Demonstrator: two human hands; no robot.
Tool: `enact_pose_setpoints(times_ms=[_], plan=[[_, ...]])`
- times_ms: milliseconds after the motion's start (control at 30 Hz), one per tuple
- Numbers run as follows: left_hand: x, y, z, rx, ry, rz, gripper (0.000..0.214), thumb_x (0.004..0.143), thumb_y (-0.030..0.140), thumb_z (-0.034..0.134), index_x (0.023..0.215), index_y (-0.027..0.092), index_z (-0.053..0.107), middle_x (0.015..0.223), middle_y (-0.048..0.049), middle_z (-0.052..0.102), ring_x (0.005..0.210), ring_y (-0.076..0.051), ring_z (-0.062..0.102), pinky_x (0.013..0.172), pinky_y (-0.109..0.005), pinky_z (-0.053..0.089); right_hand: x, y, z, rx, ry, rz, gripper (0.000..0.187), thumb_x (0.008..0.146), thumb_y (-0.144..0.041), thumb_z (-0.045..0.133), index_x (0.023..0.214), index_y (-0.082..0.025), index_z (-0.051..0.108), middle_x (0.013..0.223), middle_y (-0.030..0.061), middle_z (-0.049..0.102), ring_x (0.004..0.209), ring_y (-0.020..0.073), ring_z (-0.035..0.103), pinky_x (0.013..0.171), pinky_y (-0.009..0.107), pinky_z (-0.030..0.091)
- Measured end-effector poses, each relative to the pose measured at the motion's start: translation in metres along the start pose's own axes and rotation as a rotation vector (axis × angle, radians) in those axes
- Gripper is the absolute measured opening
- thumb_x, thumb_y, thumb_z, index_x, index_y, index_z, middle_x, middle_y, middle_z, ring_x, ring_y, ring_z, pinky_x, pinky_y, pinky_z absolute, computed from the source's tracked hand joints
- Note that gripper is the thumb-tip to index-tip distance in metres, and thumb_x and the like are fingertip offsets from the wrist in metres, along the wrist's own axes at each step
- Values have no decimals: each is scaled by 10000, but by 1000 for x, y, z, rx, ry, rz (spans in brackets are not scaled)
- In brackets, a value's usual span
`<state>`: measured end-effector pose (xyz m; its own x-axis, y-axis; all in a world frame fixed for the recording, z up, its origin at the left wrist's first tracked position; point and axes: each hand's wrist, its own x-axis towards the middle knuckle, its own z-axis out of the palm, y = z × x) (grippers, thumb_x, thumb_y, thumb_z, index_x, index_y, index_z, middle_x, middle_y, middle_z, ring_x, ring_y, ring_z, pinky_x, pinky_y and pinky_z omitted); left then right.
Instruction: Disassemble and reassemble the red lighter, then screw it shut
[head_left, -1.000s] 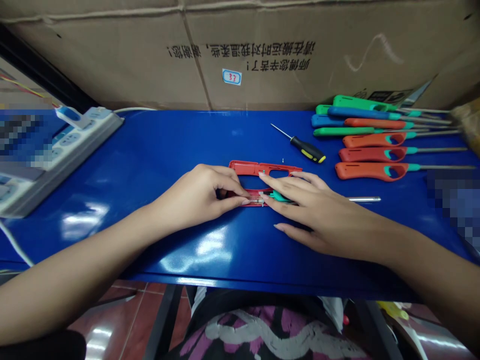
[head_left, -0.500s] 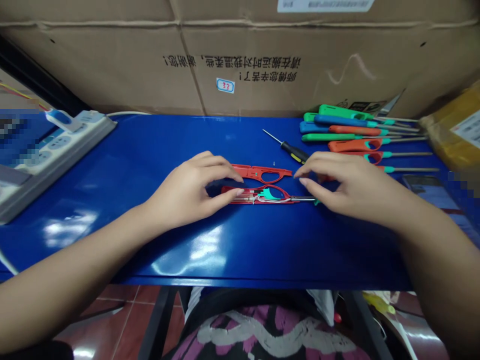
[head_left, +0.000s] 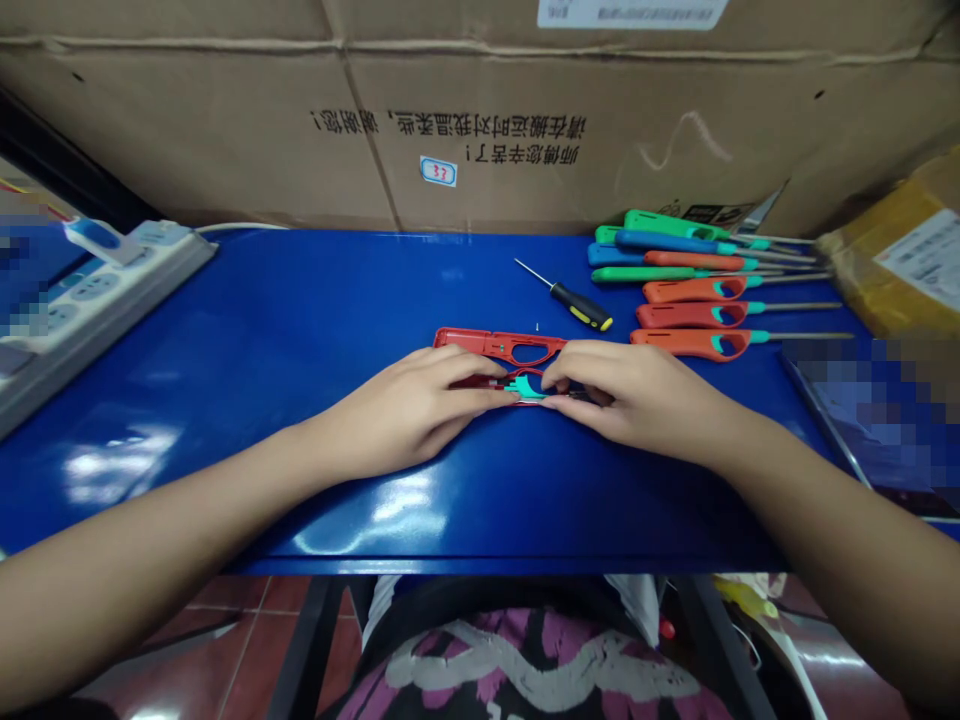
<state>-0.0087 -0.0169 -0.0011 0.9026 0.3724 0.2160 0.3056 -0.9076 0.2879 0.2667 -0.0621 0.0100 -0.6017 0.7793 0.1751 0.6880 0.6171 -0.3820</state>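
An opened red lighter half with a teal trigger (head_left: 525,386) lies on the blue table (head_left: 300,330), mostly covered by my hands. My left hand (head_left: 420,410) pinches its left part, fingers closed on it. From the right, my right hand (head_left: 630,395) grips the same piece next to the trigger. The loose red cover half (head_left: 499,345) lies just behind, untouched.
A small black and yellow screwdriver (head_left: 574,300) and a tiny screw (head_left: 537,325) lie behind the cover. Several assembled lighters (head_left: 697,290) are stacked at the back right. A power strip (head_left: 105,280) sits left, cardboard boxes (head_left: 480,110) behind, a yellow parcel (head_left: 900,260) right.
My right hand came back left from the lighter's metal tube end and closed on the open half beside the trigger. My left hand slid right along it. The view shifted slightly.
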Motion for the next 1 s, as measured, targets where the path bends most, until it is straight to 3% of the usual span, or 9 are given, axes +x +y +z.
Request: enact_pose_setpoints(times_ms=[200,500,767,900,1000], plan=[[0,-2,1,-5,3,24,350,1031,197,464,1332,230,640,1312,-110,653,1207,-251,604,1043,-432,503,-1,2,0,-89,-9,-99,222,1013,-266,516,1077,-191,714,1037,77,740,896,179,705,729,278,512],[1,0,0,86,-35,42,392,1015,183,472,1370,240,627,1300,-135,636,1175,-282,605,983,-469,537,6,3,6,116,41,-30,128,964,-191,600,939,-174,725,920,54,707,816,149,664,732,266,505],[0,3,-1,132,-34,51,392,1012,175,483,1374,216,628,1343,-153,637,1215,-308,612,995,-501,549,6,5,3,97,9,-56,147,972,-185,592,935,-170,733,947,62,717,881,173,678,788,293,517],[-1,0,-3,45,4,36,367,1024,207,498,1368,229,626,1337,-107,661,1214,-265,628,1021,-446,545,6,6,3,131,125,-68,177,991,-216,567,1021,-167,734,979,76,709,881,173,673,785,300,524],[0,-3,-6,4,116,47,339,1017,219,538,1341,214,640,1333,-93,674,1217,-233,627,1047,-402,526,5,11,4,70,211,5,270,992,-166,502,1152,-205,716,1093,90,680,954,197,663,815,336,531]])
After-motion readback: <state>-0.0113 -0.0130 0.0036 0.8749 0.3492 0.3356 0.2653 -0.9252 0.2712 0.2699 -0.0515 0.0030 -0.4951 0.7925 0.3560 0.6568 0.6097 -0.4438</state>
